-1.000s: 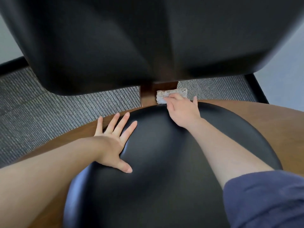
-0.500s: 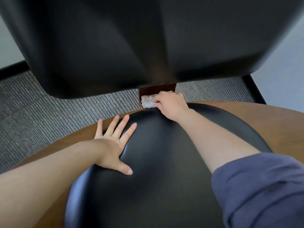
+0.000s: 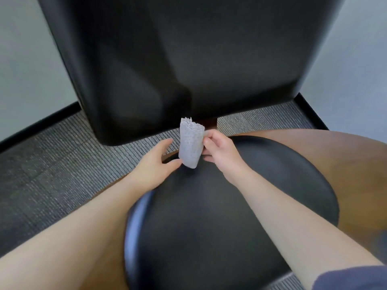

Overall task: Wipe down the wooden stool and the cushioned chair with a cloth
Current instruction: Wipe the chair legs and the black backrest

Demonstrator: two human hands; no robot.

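Observation:
The cushioned chair fills the view: a black padded seat (image 3: 230, 206) on a brown wooden shell (image 3: 345, 164), with a tall black backrest (image 3: 178, 59) behind it. My right hand (image 3: 222, 153) pinches a folded, textured white cloth (image 3: 191, 143) and holds it upright above the back of the seat. My left hand (image 3: 156, 162) reaches toward the cloth's lower left edge with relaxed fingers, its thumb close to or touching the cloth. The wooden stool is out of view.
Grey ribbed carpet (image 3: 52, 174) lies under and behind the chair. A black baseboard (image 3: 39, 122) runs along pale walls at left and right. A dark blue sleeve (image 3: 347, 279) shows at the bottom right.
My right hand lifted the cloth off the wooden post under the backrest and now holds it upright. My left hand left the seat cushion and moved up toward the cloth.

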